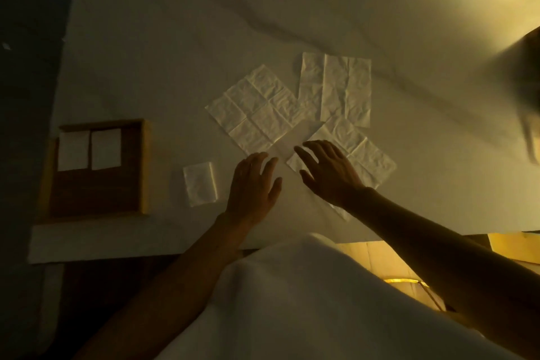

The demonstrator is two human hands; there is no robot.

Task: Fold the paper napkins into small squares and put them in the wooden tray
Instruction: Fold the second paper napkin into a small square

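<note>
Dim, yellowish light falls over a wide table (pixel 175 52) covered in a white cloth that wrinkles across its far side; beyond its edges the room is too dark to make out. I take the wooden tray (pixel 144 166) at the table's left end as my landmark.

It already holds two folded squares (pixel 90 149) side by side along its far wall, with the near half bare. Just right of the tray lies one more folded napkin (pixel 201 183), not yet put in. Further right, around the table's middle, three unfolded napkins (pixel 257 108) are spread flat and overlap at their corners: one creased into a grid, one behind it, one nearest the person.

Both hands hover low over the near corners of that spread. The left hand (pixel 252 184) is loose, fingers relaxed, holding nothing. The right hand (pixel 328 171) is spread open above the nearest napkin, also gripping nothing; whether its fingertips touch the paper I cannot tell.

My worry is the overlap. Pulling one thin sheet from under or over another could drag its neighbours askew or tear it, and the wrinkled cloth beneath could spoil a clean crease. The folded one beside the tray could also be brushed by the left forearm.
</note>
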